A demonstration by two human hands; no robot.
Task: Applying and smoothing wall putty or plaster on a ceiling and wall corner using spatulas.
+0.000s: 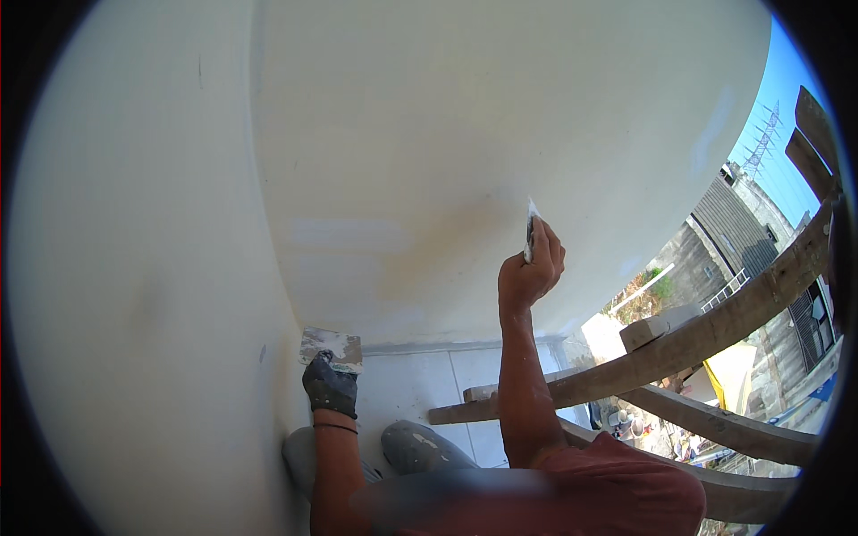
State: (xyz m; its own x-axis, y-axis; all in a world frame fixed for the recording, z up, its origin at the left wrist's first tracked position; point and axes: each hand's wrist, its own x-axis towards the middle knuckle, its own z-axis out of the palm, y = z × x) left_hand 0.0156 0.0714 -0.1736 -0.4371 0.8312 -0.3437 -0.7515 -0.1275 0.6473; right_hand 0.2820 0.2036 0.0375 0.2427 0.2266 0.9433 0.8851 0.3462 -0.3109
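Note:
My right hand (531, 275) is raised in front of the pale wall (402, 134), its fingers closed round a putty knife (533, 213). The knife points upward, with white paste on its blade; whether its edge touches the wall I cannot tell. Lower down at the left, near the corner, my left hand (329, 388) wears a black glove and grips a small flat putty board (350, 344). White filler is smeared over the board's face. Brighter white patches (344, 234) show on the wall between the two hands.
Another wall (134, 223) meets this one at the left corner. Below are a light tiled floor (420, 375) and my grey, paint-spotted trousers (424, 445). Wooden beams (697, 348) cross close on the right. Beyond them, a cluttered yard (643, 420) and grey buildings lie outside.

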